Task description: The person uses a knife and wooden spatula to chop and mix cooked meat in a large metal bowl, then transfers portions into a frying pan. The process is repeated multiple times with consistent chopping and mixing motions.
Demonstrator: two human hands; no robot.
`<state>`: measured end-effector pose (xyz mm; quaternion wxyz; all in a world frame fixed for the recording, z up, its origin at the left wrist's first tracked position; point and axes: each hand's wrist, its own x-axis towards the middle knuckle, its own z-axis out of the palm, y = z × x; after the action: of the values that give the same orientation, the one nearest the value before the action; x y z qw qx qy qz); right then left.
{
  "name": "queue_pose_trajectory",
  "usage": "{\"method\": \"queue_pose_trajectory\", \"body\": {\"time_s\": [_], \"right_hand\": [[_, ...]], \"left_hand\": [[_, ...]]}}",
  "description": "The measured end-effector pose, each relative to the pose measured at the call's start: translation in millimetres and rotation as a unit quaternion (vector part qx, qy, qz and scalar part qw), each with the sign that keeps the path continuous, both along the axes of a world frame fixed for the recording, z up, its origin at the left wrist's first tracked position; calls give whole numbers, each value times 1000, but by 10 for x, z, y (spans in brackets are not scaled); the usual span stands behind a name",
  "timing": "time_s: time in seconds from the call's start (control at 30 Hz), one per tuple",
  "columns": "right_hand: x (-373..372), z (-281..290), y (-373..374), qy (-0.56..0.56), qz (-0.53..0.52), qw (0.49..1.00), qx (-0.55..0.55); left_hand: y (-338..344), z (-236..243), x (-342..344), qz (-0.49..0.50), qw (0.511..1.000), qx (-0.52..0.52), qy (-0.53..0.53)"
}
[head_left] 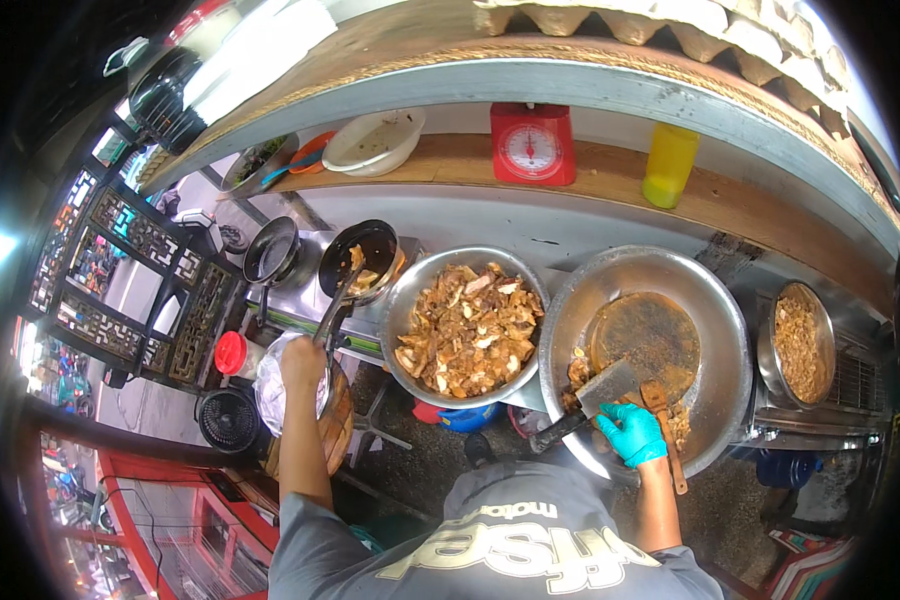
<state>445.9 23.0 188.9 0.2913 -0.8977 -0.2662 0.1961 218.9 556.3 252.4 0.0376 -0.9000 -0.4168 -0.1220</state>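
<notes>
My left hand [303,364] is wrapped round a long-handled utensil [334,312]. Its far end reaches into a dark pan [383,236] of dark liquid and browned pieces; its exact kind is unclear. On my right, a teal glove covers my right hand [630,436] at the near rim of a wide metal basin [725,345]. Its fingers are drawn together against the lower edge of a cleaver [608,386], and what they grip is hidden. The cleaver's black handle points left over the rim. Beside the glove, a wooden spatula [658,402] leans across that rim. A round chopping board [645,335] lies inside the basin.
Between my hands stands a metal bowl [391,318] heaped with chopped meat [470,330]. A pan of minced food [798,345] sits far right. Another black pan [272,250] is at left. The shelf bears a red scale [533,145] and a yellow cup [670,165].
</notes>
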Motion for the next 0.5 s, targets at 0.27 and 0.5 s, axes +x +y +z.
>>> {"method": "queue_pose_trajectory", "body": {"time_s": [0.27, 0.5], "right_hand": [[-191, 3, 253, -6, -24, 1000, 3], [-433, -96, 277, 47, -86, 995, -28]], "left_hand": [[527, 196, 276, -21, 993, -77, 83], [702, 599, -69, 37, 985, 2, 166]]}}
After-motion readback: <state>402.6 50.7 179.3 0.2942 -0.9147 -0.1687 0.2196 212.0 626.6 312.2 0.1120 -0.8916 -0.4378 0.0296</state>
